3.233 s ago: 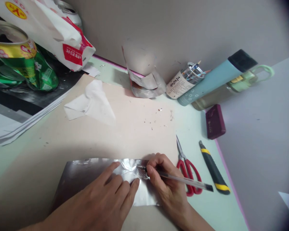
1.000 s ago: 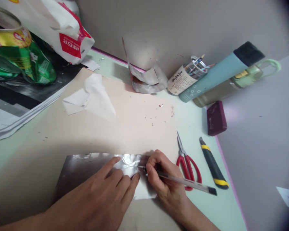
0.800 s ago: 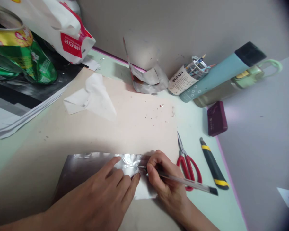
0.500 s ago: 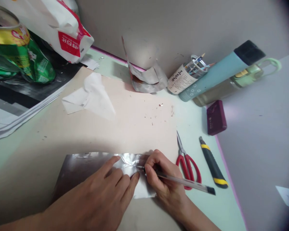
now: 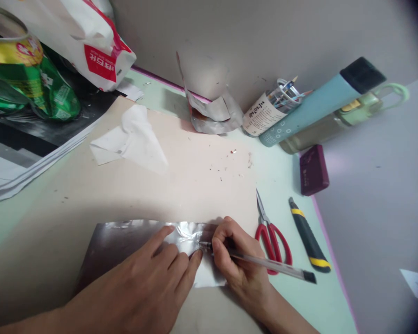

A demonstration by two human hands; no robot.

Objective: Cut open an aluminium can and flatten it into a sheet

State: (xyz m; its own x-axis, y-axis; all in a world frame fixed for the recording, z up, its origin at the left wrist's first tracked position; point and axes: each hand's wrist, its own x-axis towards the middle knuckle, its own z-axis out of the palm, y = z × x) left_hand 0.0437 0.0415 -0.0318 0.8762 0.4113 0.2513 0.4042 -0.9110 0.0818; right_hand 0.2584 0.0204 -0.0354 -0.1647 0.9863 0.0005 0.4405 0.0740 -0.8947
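Observation:
A shiny silver metal sheet [image 5: 125, 241] lies on the beige board [image 5: 191, 195] at the near side, with creases and dents around its upper middle. My left hand [image 5: 149, 273] rests flat on the sheet, fingers stretched and spread over it. In my right hand [image 5: 238, 255] is a clear-barrelled pen [image 5: 275, 264] with a black end, pinched between thumb and fingers. The pen's tip touches the sheet, or is very close to it, just right of my left fingertips. My right hand covers the sheet's right end.
Red-handled scissors [image 5: 273, 243] and a black-yellow utility knife [image 5: 309, 236] lie to the right. Behind stand curled metal scraps [image 5: 216, 116], a pen cup [image 5: 264, 111], a blue bottle [image 5: 310, 102] and a maroon box [image 5: 313, 170]. A tissue [image 5: 135, 139] and cut green can [image 5: 45, 83] are left.
The pen and my right hand have shifted slightly to the right, the tip staying at the sheet. My left hand has not visibly moved.

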